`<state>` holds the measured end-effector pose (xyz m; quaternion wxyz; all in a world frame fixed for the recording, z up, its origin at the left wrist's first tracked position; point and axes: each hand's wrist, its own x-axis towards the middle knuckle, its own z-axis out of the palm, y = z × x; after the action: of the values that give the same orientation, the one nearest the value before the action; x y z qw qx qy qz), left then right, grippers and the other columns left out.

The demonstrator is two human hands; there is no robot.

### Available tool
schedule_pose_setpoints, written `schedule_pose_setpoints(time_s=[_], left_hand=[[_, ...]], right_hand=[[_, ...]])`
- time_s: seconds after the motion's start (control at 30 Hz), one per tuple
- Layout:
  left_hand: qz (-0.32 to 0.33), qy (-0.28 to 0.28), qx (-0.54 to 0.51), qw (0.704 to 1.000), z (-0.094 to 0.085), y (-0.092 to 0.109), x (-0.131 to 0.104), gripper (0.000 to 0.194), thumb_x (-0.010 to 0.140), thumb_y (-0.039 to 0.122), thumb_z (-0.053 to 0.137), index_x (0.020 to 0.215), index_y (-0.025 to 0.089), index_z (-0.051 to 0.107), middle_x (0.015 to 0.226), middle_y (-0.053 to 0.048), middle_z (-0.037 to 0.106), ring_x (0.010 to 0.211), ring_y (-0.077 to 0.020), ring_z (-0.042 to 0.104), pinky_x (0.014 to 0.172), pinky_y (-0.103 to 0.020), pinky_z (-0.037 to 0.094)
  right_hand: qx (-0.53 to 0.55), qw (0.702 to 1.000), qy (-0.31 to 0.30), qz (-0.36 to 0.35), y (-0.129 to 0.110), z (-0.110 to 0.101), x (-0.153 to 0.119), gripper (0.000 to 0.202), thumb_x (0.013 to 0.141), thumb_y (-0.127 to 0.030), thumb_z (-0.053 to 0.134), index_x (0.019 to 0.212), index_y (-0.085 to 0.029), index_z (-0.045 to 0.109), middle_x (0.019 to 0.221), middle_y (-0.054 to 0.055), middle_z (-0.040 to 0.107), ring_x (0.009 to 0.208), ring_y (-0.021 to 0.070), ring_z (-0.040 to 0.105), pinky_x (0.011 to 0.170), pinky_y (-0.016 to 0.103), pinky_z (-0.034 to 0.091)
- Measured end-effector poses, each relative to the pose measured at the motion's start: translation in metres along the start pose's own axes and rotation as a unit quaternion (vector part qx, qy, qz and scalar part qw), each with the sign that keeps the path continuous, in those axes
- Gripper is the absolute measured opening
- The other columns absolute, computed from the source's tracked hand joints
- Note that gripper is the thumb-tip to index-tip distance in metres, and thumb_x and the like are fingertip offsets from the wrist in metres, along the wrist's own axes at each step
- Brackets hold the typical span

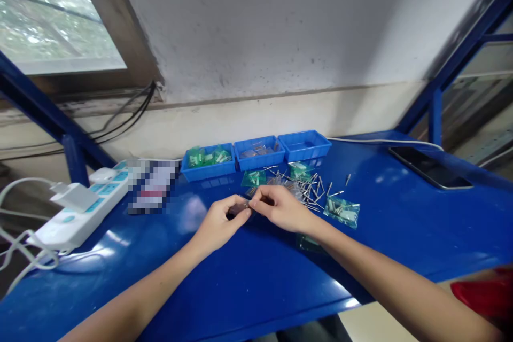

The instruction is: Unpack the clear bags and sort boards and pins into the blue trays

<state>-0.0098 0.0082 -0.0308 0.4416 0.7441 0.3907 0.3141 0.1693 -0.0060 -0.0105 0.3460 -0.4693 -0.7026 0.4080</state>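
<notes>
My left hand (224,223) is closed, thumb and fingers pinching a small clear plastic bag (239,207). Fingertips of my right hand (286,211) are pressed together at the bag's right edge, close to the left thumb; the bag's contents are too small to make out. Just beyond the right hand lies a loose pile of thin metal pins (315,191). Around the pile are green-tinted plastic bags with small parts: one bag (342,210) to the right, one (253,178) behind the hands, another (300,171) at the back.
Along the wall stand a blue bin (208,172) with green bags, a bin (259,161) with clear bags and metal parts, and a third bin (306,152). A phone (430,168) lies right. At left sit a power strip (86,214) with cables and a blurred packet (152,186).
</notes>
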Motion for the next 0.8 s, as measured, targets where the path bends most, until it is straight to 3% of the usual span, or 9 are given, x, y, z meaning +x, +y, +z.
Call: schedule_pose_setpoints(time_s=[0.07, 0.17, 0.37, 0.53, 0.8], left_hand=[[-0.01, 0.01, -0.017, 1.0, -0.0007, 0.0001, 0.0001, 0.016, 0.082, 0.03, 0.055, 0.083, 0.014, 0.057, 0.07, 0.001, 0.054, 0.066, -0.0123, 0.049, 0.062, -0.024, 0.039], [-0.013, -0.007, -0.021, 1.0, -0.0016, 0.0009, -0.0006, 0.013, 0.081, 0.027, 0.053, 0.076, 0.015, 0.053, 0.067, 0.002, 0.05, 0.063, -0.0111, 0.046, 0.06, -0.024, 0.037], [-0.012, 0.003, -0.002, 1.0, -0.001, 0.0017, -0.0022, 0.012, 0.078, 0.02, 0.047, 0.068, 0.015, 0.049, 0.062, 0.004, 0.043, 0.061, -0.0105, 0.041, 0.059, -0.023, 0.034], [-0.006, 0.001, -0.007, 1.0, -0.0019, 0.0002, -0.0014, 0.018, 0.081, 0.026, 0.048, 0.065, 0.016, 0.045, 0.063, 0.004, 0.043, 0.061, -0.0107, 0.041, 0.059, -0.024, 0.034], [-0.003, -0.032, 0.02, 0.999, -0.0025, -0.0012, 0.0008, 0.022, 0.084, 0.032, 0.051, 0.07, 0.016, 0.049, 0.064, 0.003, 0.045, 0.062, -0.0105, 0.042, 0.058, -0.023, 0.034]], right_hand=[[-0.004, 1.0, -0.002, 0.007, -0.0001, -0.0015, 0.0, 0.017, 0.082, -0.026, 0.052, 0.069, -0.016, 0.054, 0.058, -0.004, 0.048, 0.053, 0.008, 0.04, 0.05, 0.021, 0.03], [-0.012, 1.0, -0.01, 0.014, -0.0009, -0.0008, -0.0012, 0.014, 0.083, -0.023, 0.049, 0.072, -0.016, 0.055, 0.06, -0.004, 0.05, 0.054, 0.0082, 0.042, 0.051, 0.021, 0.032], [-0.032, 0.998, -0.02, -0.045, 0.0, 0.0046, -0.0049, 0.008, 0.085, -0.023, 0.047, 0.083, -0.018, 0.053, 0.062, -0.005, 0.051, 0.054, 0.008, 0.043, 0.053, 0.021, 0.032], [-0.042, 0.996, -0.03, -0.069, 0.0014, 0.0049, -0.0058, 0.004, 0.083, -0.021, 0.049, 0.086, -0.019, 0.051, 0.063, -0.005, 0.053, 0.054, 0.0083, 0.044, 0.052, 0.021, 0.032], [-0.1, 0.99, 0.022, -0.096, 0.0031, 0.0054, -0.0028, 0.01, 0.084, -0.019, 0.049, 0.076, -0.017, 0.054, 0.067, -0.002, 0.056, 0.059, 0.0094, 0.047, 0.056, 0.021, 0.033]])
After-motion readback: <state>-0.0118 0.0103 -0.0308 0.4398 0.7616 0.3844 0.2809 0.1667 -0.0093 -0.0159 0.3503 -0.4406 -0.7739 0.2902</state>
